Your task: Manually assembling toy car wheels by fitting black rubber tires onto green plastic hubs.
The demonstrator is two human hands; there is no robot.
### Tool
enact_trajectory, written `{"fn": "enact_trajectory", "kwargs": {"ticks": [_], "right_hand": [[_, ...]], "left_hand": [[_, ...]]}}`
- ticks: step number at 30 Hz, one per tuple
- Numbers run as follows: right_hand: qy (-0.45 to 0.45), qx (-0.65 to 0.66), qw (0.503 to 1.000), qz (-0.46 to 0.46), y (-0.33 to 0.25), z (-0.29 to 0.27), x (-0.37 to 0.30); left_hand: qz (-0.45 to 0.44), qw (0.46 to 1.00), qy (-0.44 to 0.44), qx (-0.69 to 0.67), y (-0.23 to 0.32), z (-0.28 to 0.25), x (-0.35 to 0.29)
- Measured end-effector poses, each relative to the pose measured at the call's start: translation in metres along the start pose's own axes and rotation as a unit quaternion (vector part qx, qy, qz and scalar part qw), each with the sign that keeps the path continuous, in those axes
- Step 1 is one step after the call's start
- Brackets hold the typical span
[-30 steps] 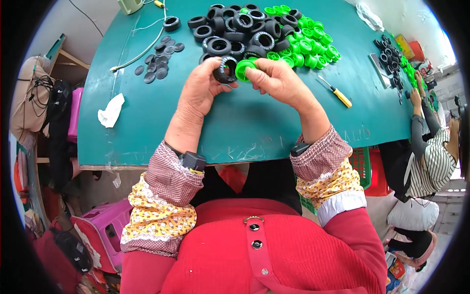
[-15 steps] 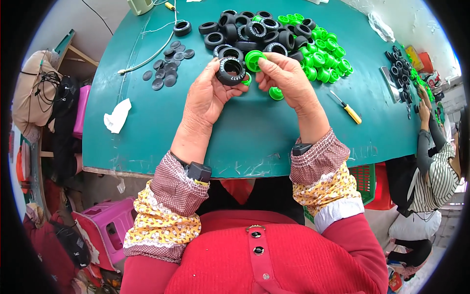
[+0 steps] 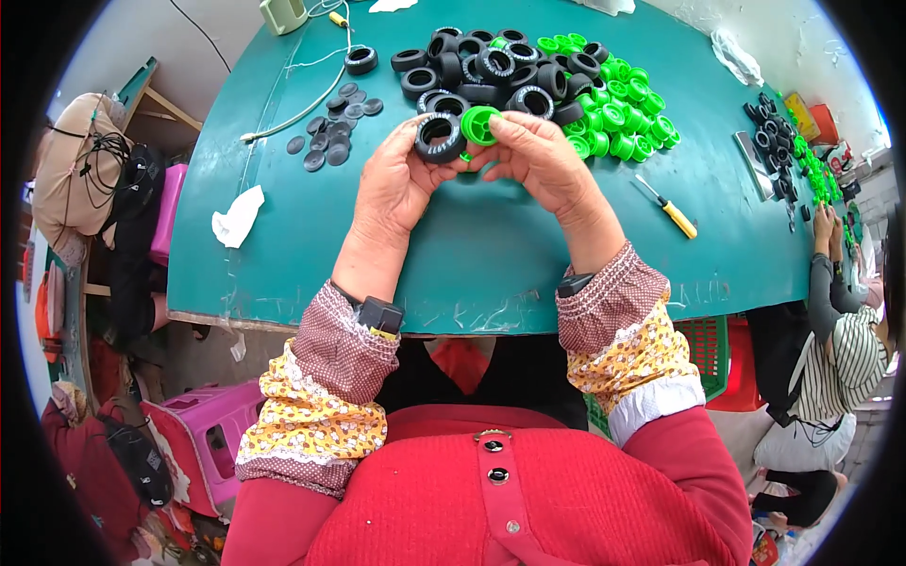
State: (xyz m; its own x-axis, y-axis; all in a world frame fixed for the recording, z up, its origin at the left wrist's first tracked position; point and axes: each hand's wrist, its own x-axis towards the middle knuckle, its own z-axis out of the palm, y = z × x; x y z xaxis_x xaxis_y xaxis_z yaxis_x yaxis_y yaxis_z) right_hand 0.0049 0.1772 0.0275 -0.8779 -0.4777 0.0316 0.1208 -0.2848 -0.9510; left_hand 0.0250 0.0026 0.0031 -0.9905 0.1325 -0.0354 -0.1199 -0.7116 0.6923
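Observation:
My left hand (image 3: 394, 179) grips a small black rubber tyre (image 3: 439, 138) above the green table (image 3: 311, 245). My right hand (image 3: 538, 156) pinches a bright green plastic wheel hub (image 3: 479, 124) right beside the tyre; the two parts touch or nearly touch. Just beyond my hands lies a heap of black tyres (image 3: 491, 71), and to its right a heap of green hubs (image 3: 618, 108). Both hands are raised slightly off the tabletop.
Several flat dark discs (image 3: 332, 127) lie at the left, near a white cable (image 3: 293, 111) and a crumpled white tissue (image 3: 236, 215). A yellow-handled screwdriver (image 3: 668, 208) lies to the right. Another person's hands (image 3: 829, 226) work at the far right with more tyres and hubs (image 3: 779, 141).
My hands have drawn back from the pile toward me, holding the tyre and hub together. The loose green hub under my right hand half a second ago is no longer seen.

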Motion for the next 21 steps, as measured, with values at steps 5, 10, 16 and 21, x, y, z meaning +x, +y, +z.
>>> {"fn": "enact_trajectory", "kwargs": {"ticks": [5, 10, 16, 21], "right_hand": [[-0.048, 0.133, 0.990, 0.017, 0.004, -0.005, 0.005], [-0.050, 0.155, 0.987, 0.011, 0.003, 0.004, 0.004], [0.005, -0.052, 0.997, -0.063, 0.000, 0.014, -0.007], [0.085, -0.270, 0.937, -0.205, 0.009, 0.034, -0.008]], "left_hand": [[0.028, 0.976, 0.063, 0.205, -0.003, 0.013, -0.006], [0.054, 0.961, 0.043, 0.270, 0.000, 0.020, -0.010], [0.020, 0.979, 0.015, 0.203, 0.006, 0.022, -0.013], [-0.002, 0.992, 0.036, 0.120, 0.005, 0.021, -0.011]]}}
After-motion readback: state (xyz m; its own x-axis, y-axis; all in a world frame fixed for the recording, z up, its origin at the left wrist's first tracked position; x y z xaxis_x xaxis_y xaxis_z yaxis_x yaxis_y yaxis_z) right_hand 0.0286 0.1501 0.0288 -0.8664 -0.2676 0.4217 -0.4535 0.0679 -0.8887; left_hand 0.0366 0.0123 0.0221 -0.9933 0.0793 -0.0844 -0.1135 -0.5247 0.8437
